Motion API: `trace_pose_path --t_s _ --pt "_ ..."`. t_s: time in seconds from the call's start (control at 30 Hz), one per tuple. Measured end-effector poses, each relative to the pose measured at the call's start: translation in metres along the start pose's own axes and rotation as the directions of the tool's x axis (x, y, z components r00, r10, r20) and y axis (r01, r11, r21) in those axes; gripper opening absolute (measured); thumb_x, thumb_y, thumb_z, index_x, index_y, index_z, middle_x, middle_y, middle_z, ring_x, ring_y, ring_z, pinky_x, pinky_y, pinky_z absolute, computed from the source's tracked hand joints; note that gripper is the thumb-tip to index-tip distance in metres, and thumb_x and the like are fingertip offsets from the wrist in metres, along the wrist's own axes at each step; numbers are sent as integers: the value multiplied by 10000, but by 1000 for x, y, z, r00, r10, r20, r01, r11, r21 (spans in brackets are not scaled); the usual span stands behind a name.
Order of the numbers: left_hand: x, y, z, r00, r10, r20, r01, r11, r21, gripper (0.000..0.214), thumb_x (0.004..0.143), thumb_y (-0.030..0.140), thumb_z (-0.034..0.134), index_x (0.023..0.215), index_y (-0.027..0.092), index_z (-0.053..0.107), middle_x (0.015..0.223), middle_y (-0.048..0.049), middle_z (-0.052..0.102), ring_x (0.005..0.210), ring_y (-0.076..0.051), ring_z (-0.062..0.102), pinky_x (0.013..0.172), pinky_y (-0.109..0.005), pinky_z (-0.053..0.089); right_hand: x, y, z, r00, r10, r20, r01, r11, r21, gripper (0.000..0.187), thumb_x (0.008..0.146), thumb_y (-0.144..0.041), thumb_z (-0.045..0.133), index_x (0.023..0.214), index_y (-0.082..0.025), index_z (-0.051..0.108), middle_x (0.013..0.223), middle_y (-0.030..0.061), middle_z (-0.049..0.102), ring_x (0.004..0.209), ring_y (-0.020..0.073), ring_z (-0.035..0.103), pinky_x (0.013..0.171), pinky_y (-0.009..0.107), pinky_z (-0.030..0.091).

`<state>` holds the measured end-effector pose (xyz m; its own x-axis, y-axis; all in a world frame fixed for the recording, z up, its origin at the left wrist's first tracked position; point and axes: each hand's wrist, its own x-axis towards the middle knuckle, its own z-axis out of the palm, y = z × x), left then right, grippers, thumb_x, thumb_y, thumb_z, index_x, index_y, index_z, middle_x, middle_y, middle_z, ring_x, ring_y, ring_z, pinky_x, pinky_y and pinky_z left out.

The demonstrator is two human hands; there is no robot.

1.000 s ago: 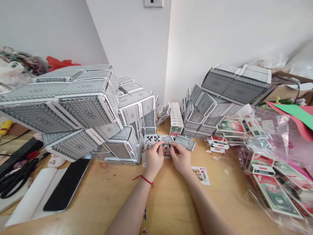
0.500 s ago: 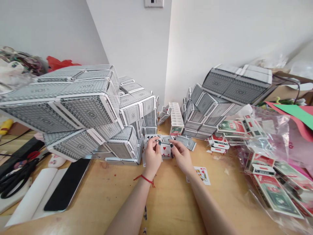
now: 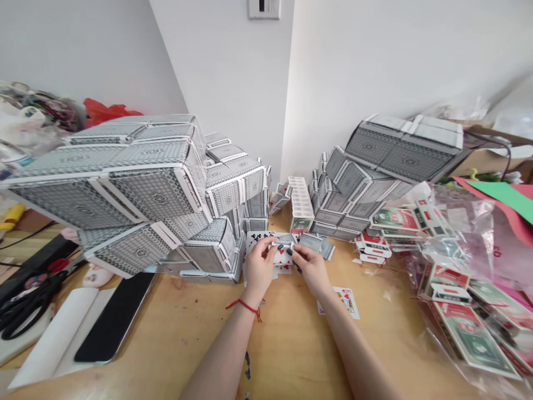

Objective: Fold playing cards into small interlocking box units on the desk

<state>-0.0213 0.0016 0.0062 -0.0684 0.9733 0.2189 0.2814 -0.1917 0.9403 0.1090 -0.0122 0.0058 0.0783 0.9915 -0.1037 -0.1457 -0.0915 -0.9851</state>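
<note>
Between my two hands is a playing card with red hearts (image 3: 283, 256), held up just over the wooden table. My left hand (image 3: 260, 262) pinches its left side, fingers bent and closed. On its right side, my right hand (image 3: 308, 266) grips it with thumb and fingers. The card's upper edge looks folded, though fingers partly cover it. Beneath and behind lie a black-spotted card (image 3: 254, 240) and several grey-backed cards (image 3: 318, 244). Beside my right forearm a face card (image 3: 350, 303) lies flat, partly covered by the arm.
Box-like blocks of grey-backed cards are stacked at left (image 3: 154, 194) and right (image 3: 350, 189). A row of cards (image 3: 300, 200) stands between them. Red and green card boxes (image 3: 466, 333) lie at right in clear plastic. A black phone (image 3: 114, 319) and black scissors (image 3: 29, 303) are at left.
My fingers have shifted slightly on the hearts card, and its face now tilts differently, with more of its upper edge bent over. The view has moved slightly.
</note>
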Motion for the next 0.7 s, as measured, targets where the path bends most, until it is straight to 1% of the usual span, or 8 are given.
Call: trace_pose_path --t_s 0.13,0.23,0.4,0.43,0.5,0.6,0.67,0.7 --pt "1 -5 1 998 -47 -43 45 998 -38 192 780 306 512 903 170 569 800 -48 654 720 -146 609 656 -247 458 -1 -1 1 1000 -1 6 1 1000 20 307 644 -411 648 818 -158 640 516 -41 462 456 75 336 432 212 245" --pt "1 -2 1 995 -76 -67 73 996 -42 183 781 328 505 834 159 554 746 -39 646 683 -139 604 622 -235 452 -1 -1 2 1000 20 11 -21 998 54 276 630 -392 666 779 -162 635 533 -41 485 452 69 345 426 206 246" --pt "-1 7 2 997 -62 -35 62 998 10 159 777 307 503 757 160 562 696 -20 628 648 -127 582 597 -223 441 -1 -1 2 999 53 -2 -53 994 92 251 619 -376 682 714 -154 615 550 -34 508 448 60 356 407 194 234" --pt "-2 8 2 998 -54 -17 55 998 7 154 778 299 502 774 162 572 711 -23 630 654 -126 581 603 -225 445 -1 -2 2 998 54 -15 -52 993 103 250 620 -376 682 706 -153 608 556 -31 513 449 60 360 403 192 231" --pt "-3 8 4 999 -42 34 43 998 -37 167 776 272 504 881 170 583 783 -36 640 692 -131 588 629 -234 459 -2 -2 2 997 55 -47 -49 990 131 256 622 -382 679 708 -156 596 562 -31 517 450 61 366 397 189 226" --pt "-4 5 6 991 -27 133 47 988 -150 325 751 204 528 1076 189 521 962 -63 628 814 -145 597 709 -260 481 -1 -2 1 993 71 -91 -54 984 172 267 618 -389 679 720 -163 583 574 -32 521 453 62 378 398 185 238" --pt "-5 4 7 977 -37 208 78 979 -190 382 729 166 542 1108 196 503 1027 -70 605 855 -152 592 726 -270 491 0 -1 0 992 70 -105 -50 981 186 269 610 -388 684 716 -163 580 584 -30 527 460 65 389 409 187 262" --pt "-5 4 7 967 -53 250 104 975 -198 388 722 156 543 1105 197 506 1030 -71 600 848 -154 591 703 -269 501 1 0 -1 992 65 -112 -43 981 188 268 606 -385 687 709 -163 579 579 -31 524 457 64 386 413 189 270"
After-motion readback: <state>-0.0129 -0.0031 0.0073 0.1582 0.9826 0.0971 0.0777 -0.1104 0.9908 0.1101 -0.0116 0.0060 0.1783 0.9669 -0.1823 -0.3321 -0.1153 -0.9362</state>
